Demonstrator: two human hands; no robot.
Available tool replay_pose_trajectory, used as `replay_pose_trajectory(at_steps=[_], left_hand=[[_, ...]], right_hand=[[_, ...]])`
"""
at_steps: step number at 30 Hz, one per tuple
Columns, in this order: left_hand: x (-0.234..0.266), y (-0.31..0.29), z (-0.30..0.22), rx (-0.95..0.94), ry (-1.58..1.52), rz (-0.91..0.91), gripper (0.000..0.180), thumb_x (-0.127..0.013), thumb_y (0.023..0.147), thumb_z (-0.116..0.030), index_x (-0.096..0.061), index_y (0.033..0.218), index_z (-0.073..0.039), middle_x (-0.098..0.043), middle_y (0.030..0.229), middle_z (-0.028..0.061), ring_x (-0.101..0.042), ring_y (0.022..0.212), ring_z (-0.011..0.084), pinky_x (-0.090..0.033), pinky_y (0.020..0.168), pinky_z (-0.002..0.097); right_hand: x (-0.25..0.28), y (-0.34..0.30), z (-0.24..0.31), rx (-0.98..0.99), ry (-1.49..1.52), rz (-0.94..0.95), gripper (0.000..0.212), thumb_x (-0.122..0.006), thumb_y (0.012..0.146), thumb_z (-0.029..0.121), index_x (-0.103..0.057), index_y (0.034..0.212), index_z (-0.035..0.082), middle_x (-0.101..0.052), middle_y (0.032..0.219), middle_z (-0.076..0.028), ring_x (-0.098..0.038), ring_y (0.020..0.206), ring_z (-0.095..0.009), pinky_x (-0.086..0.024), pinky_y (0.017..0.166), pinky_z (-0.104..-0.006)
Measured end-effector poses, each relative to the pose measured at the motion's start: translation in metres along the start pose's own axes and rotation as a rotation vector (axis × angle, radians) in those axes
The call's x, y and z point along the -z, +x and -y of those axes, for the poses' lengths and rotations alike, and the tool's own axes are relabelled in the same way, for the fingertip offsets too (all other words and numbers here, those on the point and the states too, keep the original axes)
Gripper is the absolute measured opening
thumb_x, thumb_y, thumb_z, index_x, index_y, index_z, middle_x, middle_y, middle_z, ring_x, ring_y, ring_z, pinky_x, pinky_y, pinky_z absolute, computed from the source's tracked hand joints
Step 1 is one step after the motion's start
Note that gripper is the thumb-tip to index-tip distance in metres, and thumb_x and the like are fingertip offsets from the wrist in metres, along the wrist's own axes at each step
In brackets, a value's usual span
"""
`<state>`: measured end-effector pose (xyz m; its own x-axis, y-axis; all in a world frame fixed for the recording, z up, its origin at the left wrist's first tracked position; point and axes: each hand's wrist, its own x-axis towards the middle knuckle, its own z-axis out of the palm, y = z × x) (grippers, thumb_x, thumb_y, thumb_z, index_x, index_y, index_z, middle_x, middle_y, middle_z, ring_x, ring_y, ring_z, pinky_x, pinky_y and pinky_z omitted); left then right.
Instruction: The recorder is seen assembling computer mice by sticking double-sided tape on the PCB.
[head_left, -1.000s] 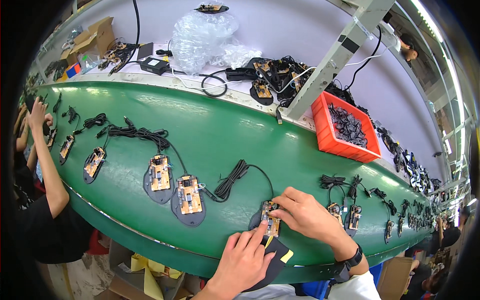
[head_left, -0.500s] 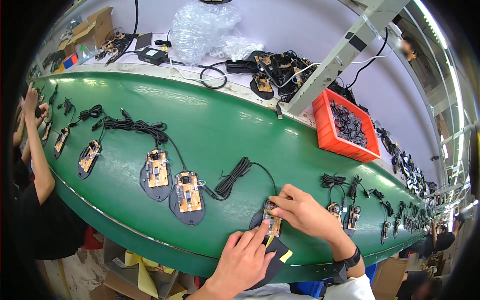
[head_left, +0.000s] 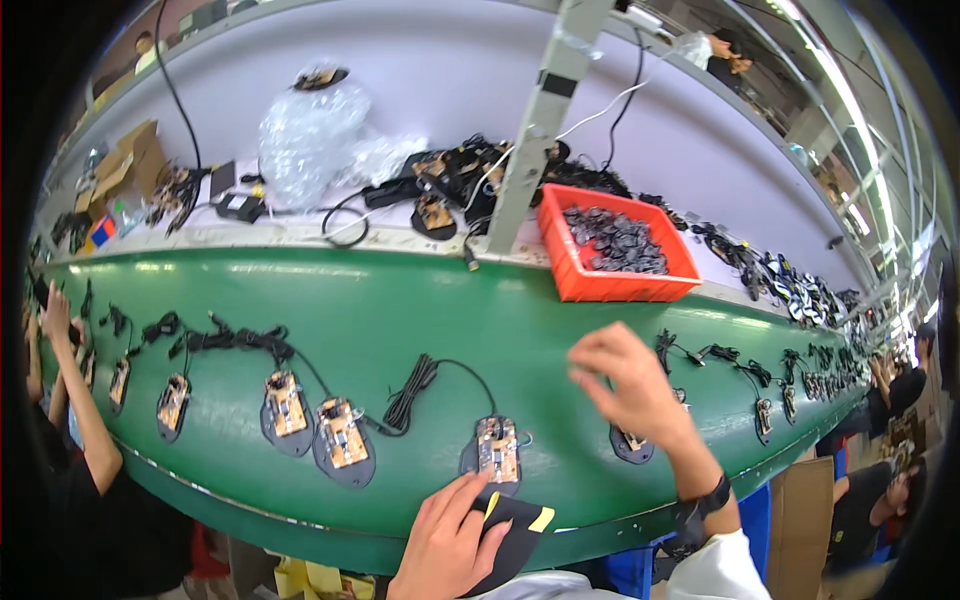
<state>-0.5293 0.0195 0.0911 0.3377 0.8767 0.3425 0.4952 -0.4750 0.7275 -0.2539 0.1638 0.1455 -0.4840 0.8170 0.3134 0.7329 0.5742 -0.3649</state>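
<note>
My left hand (head_left: pixel 455 535) lies at the front edge of the green belt, fingers stretched out. Its fingertips touch the lower end of a tan circuit board (head_left: pixel 498 448) seated on a black computer-mouse base (head_left: pixel 468 462). A black flat piece with yellow strips (head_left: pixel 515 540) lies under and beside that hand; what it is I cannot tell. My right hand (head_left: pixel 625 385) is raised over the belt, fingers loosely curled and apart, with nothing visible in them. Below it, partly hidden by the wrist, lies another mouse base with a board (head_left: pixel 632 445). A coiled black cable (head_left: pixel 410 392) runs to the board near my left hand.
More mouse bases with boards (head_left: pixel 342 440) and cables lie along the green belt (head_left: pixel 290 300) on both sides. A red bin (head_left: pixel 615 288) of small dark parts stands at the back, beside a metal post (head_left: pixel 535 130). Other people's arms (head_left: pixel 85 400) are at far left.
My right hand has left the board and moved up, away from it. My left hand still touches the board. The view has shifted, so the bin and shelf appear lower and further left.
</note>
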Motion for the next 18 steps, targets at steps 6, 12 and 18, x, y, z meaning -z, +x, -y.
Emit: replay_pose_trajectory(at_steps=[6,12,18], left_hand=[[0.018,-0.014,-0.005,0.15,-0.188,0.003,0.023,-0.082,0.084,-0.009,-0.067,0.088,0.008,-0.072,0.11,0.0217,-0.07,0.086,0.0351,-0.055,0.076,0.0403],[0.039,-0.016,-0.002,0.328,-0.236,-0.204,0.014,-0.077,0.089,-0.005,-0.073,0.097,0.005,-0.072,0.082,0.0154,-0.069,0.067,0.0289,-0.053,0.064,0.0349],[0.043,-0.031,0.005,0.328,-0.248,-0.205,0.016,-0.072,0.096,-0.01,-0.074,0.1,0.005,-0.072,0.077,0.0133,-0.067,0.063,0.0214,-0.052,0.061,0.0338]], right_hand=[[0.022,0.054,-0.018,-0.137,0.147,-0.106,0.012,-0.074,0.091,0.004,-0.076,0.102,-0.001,-0.073,0.092,-0.012,-0.069,0.085,-0.026,-0.055,0.079,-0.0359],[-0.023,-0.016,0.088,0.148,0.562,0.344,0.048,-0.082,0.093,0.033,-0.071,0.127,0.0,-0.07,0.108,-0.017,-0.069,0.099,-0.032,-0.058,0.087,-0.0432],[-0.06,-0.041,0.11,0.124,0.643,0.019,0.036,-0.088,0.083,0.012,-0.075,0.114,-0.002,-0.071,0.103,-0.013,-0.068,0.086,-0.028,-0.057,0.077,-0.0384]])
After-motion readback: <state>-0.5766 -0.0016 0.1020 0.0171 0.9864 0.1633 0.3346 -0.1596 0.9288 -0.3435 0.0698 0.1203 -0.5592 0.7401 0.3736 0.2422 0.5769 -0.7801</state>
